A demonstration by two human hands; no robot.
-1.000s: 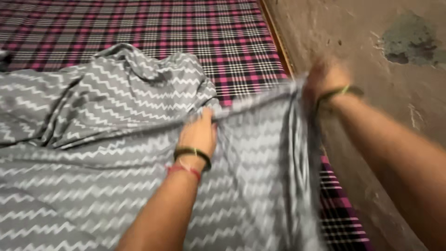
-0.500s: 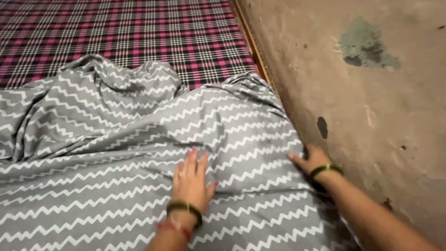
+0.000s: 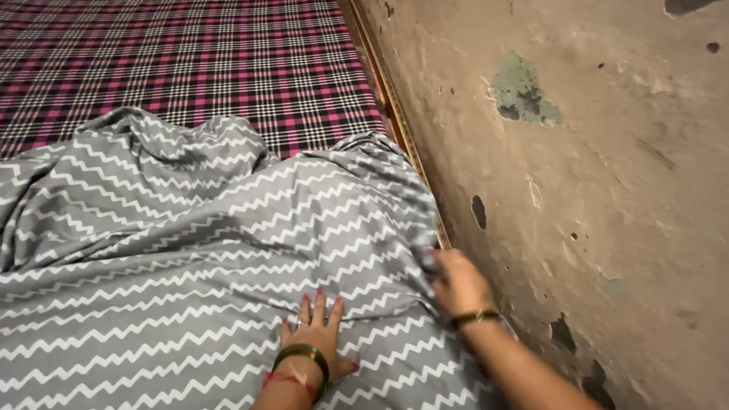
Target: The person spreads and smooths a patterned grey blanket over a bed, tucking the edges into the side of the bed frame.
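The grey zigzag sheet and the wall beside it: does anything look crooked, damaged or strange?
Yes. The grey zigzag sheet lies bunched in folds at its far edge, leaving the checked mattress uncovered. The wall has patches of flaked paint. The left hand lies flat on the sheet; the right hand grips its edge at the wall.

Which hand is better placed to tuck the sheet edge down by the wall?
Right, probably. The right hand already grips the sheet edge at the wall; the left hand lies flat mid-sheet, away from the edge.

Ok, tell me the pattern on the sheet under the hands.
Grey sheet with white zigzag stripes, seen in the head view.
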